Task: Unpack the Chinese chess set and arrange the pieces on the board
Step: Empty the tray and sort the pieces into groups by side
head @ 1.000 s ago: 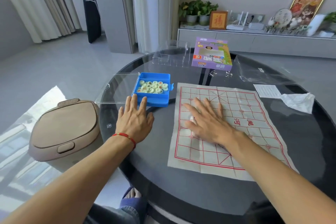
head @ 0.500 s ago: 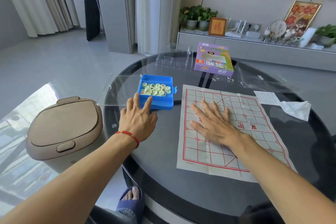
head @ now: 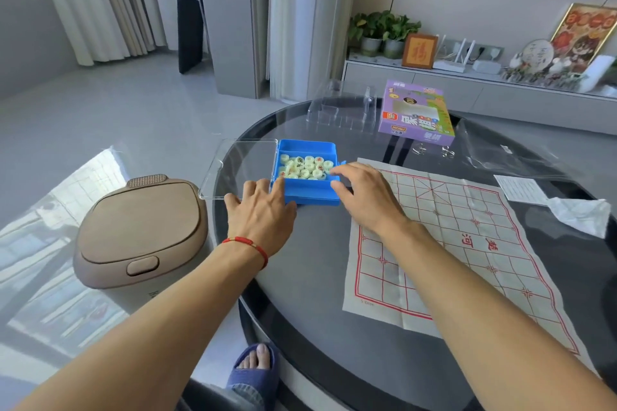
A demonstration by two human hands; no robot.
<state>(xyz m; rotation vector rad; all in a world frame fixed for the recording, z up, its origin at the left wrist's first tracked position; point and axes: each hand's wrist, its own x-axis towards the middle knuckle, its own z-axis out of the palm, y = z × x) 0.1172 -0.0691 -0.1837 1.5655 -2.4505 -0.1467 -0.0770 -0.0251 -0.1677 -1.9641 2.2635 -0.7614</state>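
Both hands at the blue box [head: 305, 192] on the round dark table [head: 320, 277]. Left hand [head: 262, 210], red string at the wrist, grips the box's near-left corner, fingers curled over the rim. Right hand [head: 362, 192] holds the right side, thumb on the front wall, fingers bent at the rim. Pale round chess pieces [head: 305, 167] piled inside the box. Clear lid [head: 240, 168] hinged open to the left. Paper board [head: 447, 243] lies flat just right of the box, no pieces on it. Purple carton [head: 417, 117] behind.
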